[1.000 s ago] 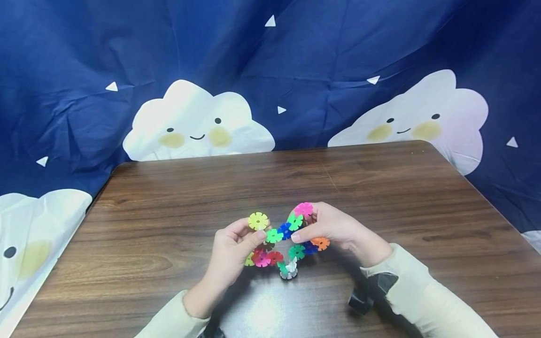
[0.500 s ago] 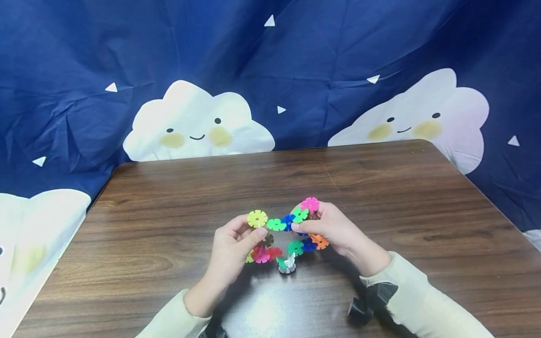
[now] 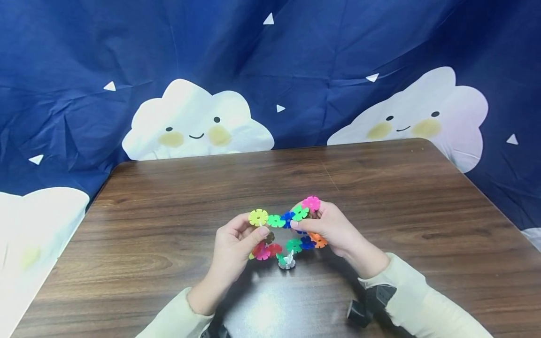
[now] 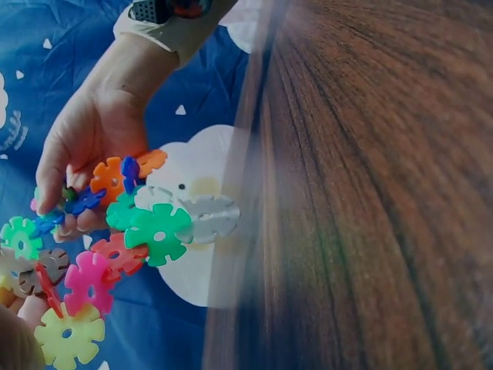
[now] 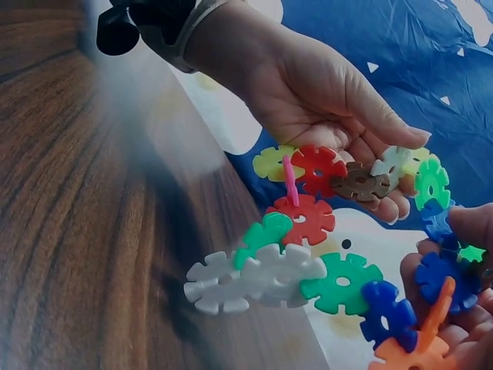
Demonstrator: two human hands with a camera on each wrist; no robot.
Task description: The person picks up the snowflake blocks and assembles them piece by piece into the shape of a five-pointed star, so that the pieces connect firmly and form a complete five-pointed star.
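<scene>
Interlocked snowflake discs form a ring between both hands. My left hand [image 3: 231,246] pinches its left side near a yellow disc [image 3: 253,215], thumb in front; in the right wrist view a pale disc [image 5: 391,166] sits at its fingertips. My right hand [image 3: 342,230] pinches a blue disc [image 3: 287,217] at the upper right. Between the hands is a light green disc [image 3: 275,221]; another green disc and a pink disc [image 3: 312,203] stick up at the right. Red, pink, white [image 5: 212,285], green, blue and orange discs [image 4: 109,176] make the lower side. Fingers partly cover the ring.
A brown wood-grain table [image 3: 177,202] lies under the hands. Behind it hangs a blue cloth [image 3: 304,56] with white clouds and triangles. A black device [image 3: 372,303] is strapped at the right wrist; another shows at the left cuff.
The right hand has risen slightly, and the upper discs now lie more level with the yellow one. The pink disc moved up and right. The white discs at the bottom rose a little.
</scene>
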